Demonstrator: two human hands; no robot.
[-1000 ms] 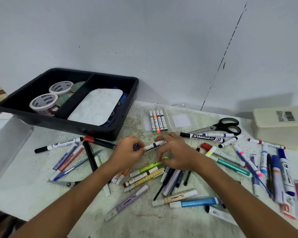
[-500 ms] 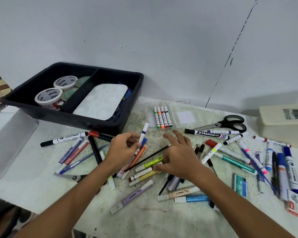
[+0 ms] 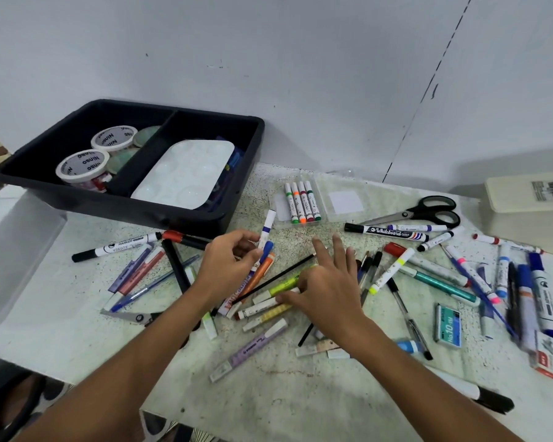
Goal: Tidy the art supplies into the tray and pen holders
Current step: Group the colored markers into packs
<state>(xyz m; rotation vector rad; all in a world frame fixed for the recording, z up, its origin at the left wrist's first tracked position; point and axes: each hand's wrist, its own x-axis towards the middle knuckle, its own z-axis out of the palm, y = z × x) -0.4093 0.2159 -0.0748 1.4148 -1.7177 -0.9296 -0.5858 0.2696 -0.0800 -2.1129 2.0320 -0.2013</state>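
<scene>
My left hand (image 3: pixel 229 261) grips a small bundle of markers: a white pen with a blue band (image 3: pixel 266 229) standing upright, a blue-capped one and an orange one (image 3: pixel 258 275). My right hand (image 3: pixel 328 283) lies with spread fingers over the pile in the middle, its thumb and forefinger closing on a lime-green highlighter (image 3: pixel 281 287). A thin black stick (image 3: pixel 275 277) crosses under it. Behind, at the left, stands the black divided tray (image 3: pixel 233 215), holding tape rolls (image 3: pixel 82 165) and a white paint palette (image 3: pixel 186 173).
Loose pens and markers lie all over the table. A clear case of several small markers (image 3: pixel 302 202) and black scissors (image 3: pixel 428 212) lie at the back right, a cream box (image 3: pixel 524 193) at far right, a staples box (image 3: pixel 448 325) at front right. A clear bin (image 3: pixel 10 256) stands left.
My left hand took the blue-banded pen and turned it upright, adding it to its bundle. My right hand let go of that pen and dropped onto the pile at the lime highlighter.
</scene>
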